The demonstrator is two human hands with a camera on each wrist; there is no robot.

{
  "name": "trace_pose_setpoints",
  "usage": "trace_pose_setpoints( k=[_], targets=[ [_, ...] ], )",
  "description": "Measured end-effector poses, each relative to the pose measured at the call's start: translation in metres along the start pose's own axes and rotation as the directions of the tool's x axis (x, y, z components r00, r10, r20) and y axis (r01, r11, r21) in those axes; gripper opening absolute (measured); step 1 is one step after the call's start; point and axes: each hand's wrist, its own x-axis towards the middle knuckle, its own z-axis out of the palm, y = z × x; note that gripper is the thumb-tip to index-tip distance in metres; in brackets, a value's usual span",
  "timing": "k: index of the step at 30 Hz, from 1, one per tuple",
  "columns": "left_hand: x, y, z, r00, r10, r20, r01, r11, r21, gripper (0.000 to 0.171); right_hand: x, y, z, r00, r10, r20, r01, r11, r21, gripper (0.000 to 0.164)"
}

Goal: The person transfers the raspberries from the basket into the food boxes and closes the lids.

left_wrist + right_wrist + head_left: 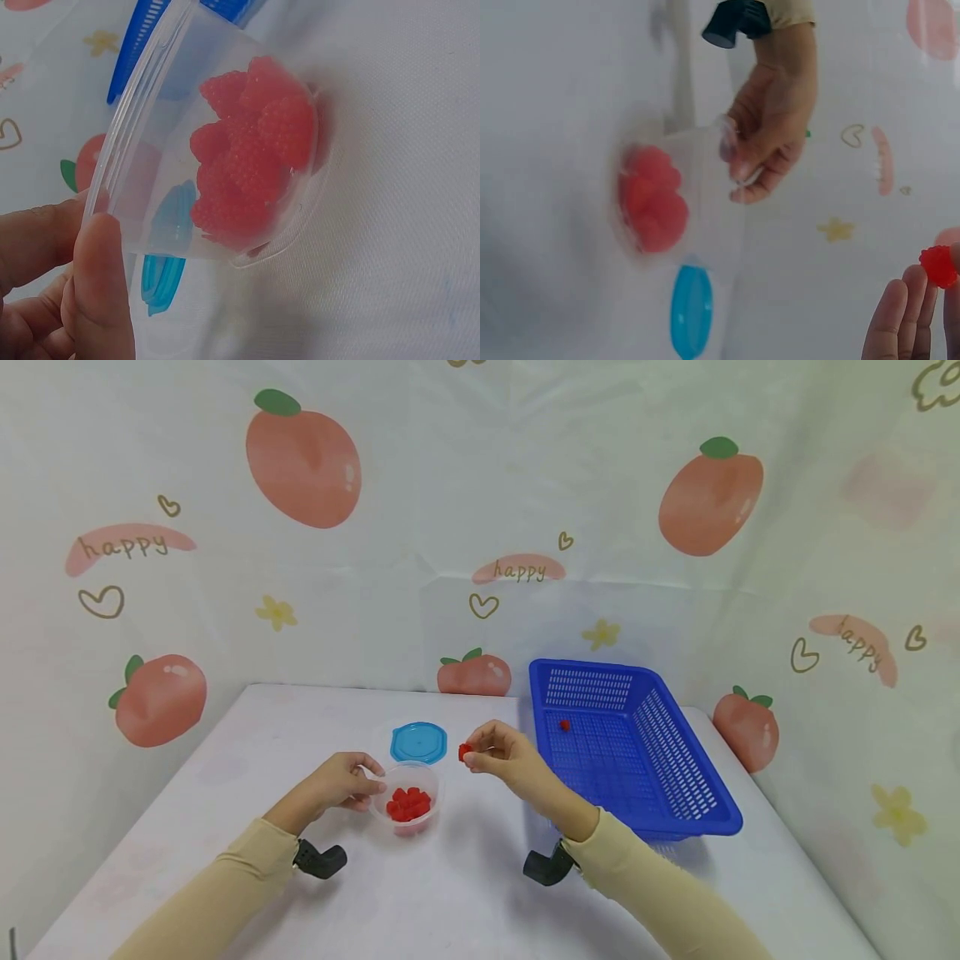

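Observation:
A clear plastic tub (377,811) with several red raspberries (247,150) inside stands on the white table. My left hand (341,783) pinches the tub's rim at its left side, thumb outside, as the left wrist view shows. Between the thumb and fingertips of my right hand (517,768) is a single raspberry (937,266), held above the table, between the tub and the blue basket (701,760). One more raspberry (565,725) lies on the basket's floor near its far left.
Behind the tub a light-blue lid (418,742) lies on the table (465,893). The large basket takes up the table's right side. A white cloth wall (405,527) with fruit prints rises at the back and sides.

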Motion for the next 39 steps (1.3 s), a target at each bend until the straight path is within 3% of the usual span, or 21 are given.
trace_pose_setpoints(
  k=[16,23,33,39],
  targets=[
    [-0.002,-0.001,0.0,1.0,0.015,0.004,-0.015,1.0,-0.003,0.037,0.004,0.04,0.035,0.99,0.143,0.019,-0.143,0.989,0.021,0.021],
    [0.0,-0.003,0.0,0.999,0.032,0.02,-0.032,0.999,-0.009,0.036,0.007,0.05,0.044,0.99,0.14,0.008,-0.14,0.99,0.02,0.022],
    [0.0,-0.001,0.0,1.0,0.027,0.016,-0.027,1.0,-0.006,0.036,0.012,0.054,0.05,0.985,0.169,-0.015,-0.169,0.986,-0.006,0.021],
    [-0.001,0.0,-0.001,0.999,0.029,0.015,-0.029,1.0,-0.008,0.036,0.003,0.029,0.054,0.982,0.185,-0.028,-0.186,0.982,-0.037,0.02]
  ],
)
